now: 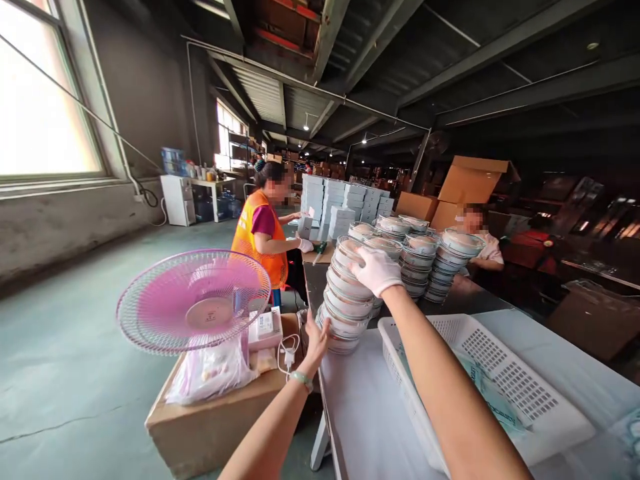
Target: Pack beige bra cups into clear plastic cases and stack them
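A tall, slightly leaning stack of round, pale containers with shiny rims (345,297) stands at the near end of the dark table. My left hand (317,339), bare with a pale bangle at the wrist, grips the lower left side of this stack. In a white glove, my right hand (379,271) holds the upper right side, its fingers reaching over the top container. Part of the stack's right side is hidden by the gloved hand. Close behind are more stacks of the same containers (419,257).
A white plastic basket (487,340) with teal packets stands on the white-covered table (370,407). To the left, a pink fan (195,300) stands by a cardboard box (220,413). A co-worker in an orange vest (260,230) handles boxes near stacked white boxes (345,200); another person sits right.
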